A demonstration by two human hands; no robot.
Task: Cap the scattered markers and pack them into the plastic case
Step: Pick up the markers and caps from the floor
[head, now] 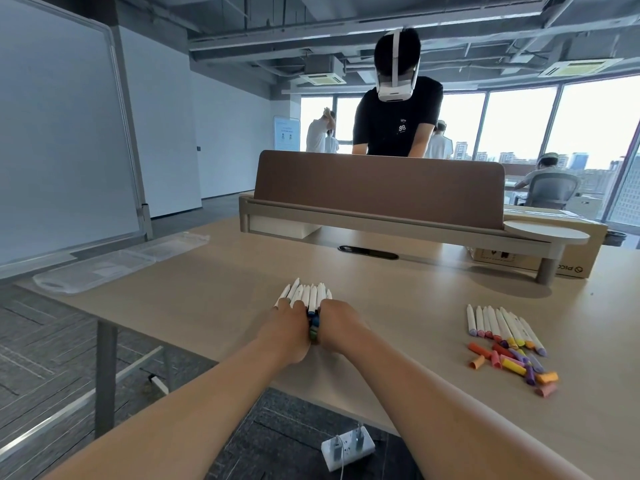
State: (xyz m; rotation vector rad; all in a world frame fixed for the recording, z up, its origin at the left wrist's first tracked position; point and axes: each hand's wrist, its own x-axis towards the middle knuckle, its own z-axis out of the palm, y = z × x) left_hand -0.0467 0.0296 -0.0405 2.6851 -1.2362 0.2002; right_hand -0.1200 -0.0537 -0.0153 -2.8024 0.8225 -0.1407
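Note:
A bunch of white markers [306, 293] with coloured caps lies on the wooden table [214, 299] in front of me. My left hand [289, 327] and my right hand [341, 325] grip the bunch from both sides at its near end, where blue and green caps show between them. To the right lies a second row of white markers [498, 323], and below it a loose heap of coloured caps [516, 365]. The clear plastic case [93, 271] lies open at the table's far left edge, its lid [173, 244] flat beside it.
A brown desk divider [377, 188] on a raised shelf crosses the table's back, with a cardboard box [581, 261] under its right end. A person in a headset stands behind it. A whiteboard [59, 140] stands at the left. A power strip [346, 445] lies on the floor.

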